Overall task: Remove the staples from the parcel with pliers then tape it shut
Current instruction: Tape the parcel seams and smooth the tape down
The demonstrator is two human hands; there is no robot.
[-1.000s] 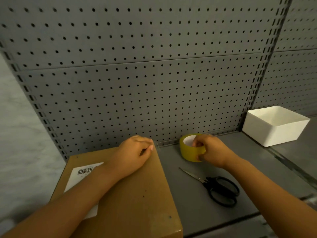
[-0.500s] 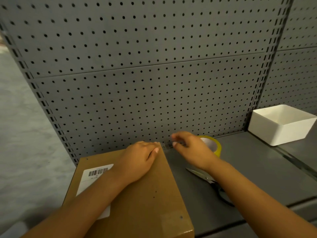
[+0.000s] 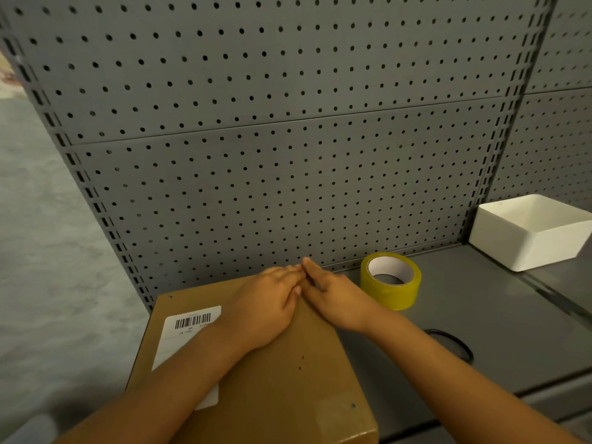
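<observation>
Head view, frame centre: right hand (image 3: 333, 299), off the yellow tape roll (image 3: 390, 281) it gripped a second ago, now lies flat-fingered beside left hand (image 3: 269, 307), also flat, both pressing the cardboard parcel (image 3: 288, 379) at its far edge. Roll stands alone right of centre. Taping looks under way; tape strip itself indiscernible.

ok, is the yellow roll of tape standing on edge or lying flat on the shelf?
Lying flat. The yellow roll of packing tape rests on one round face on the grey metal shelf, its white cardboard core opening facing up.
</observation>
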